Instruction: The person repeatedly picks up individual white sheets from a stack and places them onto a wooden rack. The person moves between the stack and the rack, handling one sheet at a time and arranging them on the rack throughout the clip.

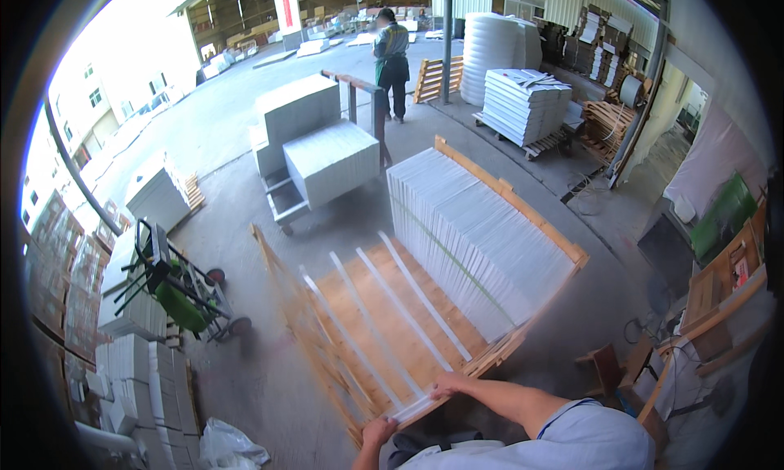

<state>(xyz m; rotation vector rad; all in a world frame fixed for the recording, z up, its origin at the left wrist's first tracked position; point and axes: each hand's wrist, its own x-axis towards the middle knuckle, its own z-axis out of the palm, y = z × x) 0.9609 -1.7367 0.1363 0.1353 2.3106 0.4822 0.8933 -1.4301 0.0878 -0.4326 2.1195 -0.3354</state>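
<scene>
A wooden crate (438,324) stands in front of me, with an upright slatted side at the left. At its near edge, my left hand (380,430) and my right hand (446,385) are both closed on a white strip (413,409), which stretches between them. Several more white strips (374,286) lie lengthwise across the plywood floor. A tight row of upright white slabs (457,233), bound by a green strap, fills the right side of the crate. What the strip is made of is too blurred to tell.
A cart (287,199) loaded with white slabs stands beyond the crate, and a person (392,62) is behind it. At left are a black hand truck (167,278) and more slab stacks (155,194). A wooden workbench (723,286) is at right, near a crumpled plastic bag (233,445) across the floor.
</scene>
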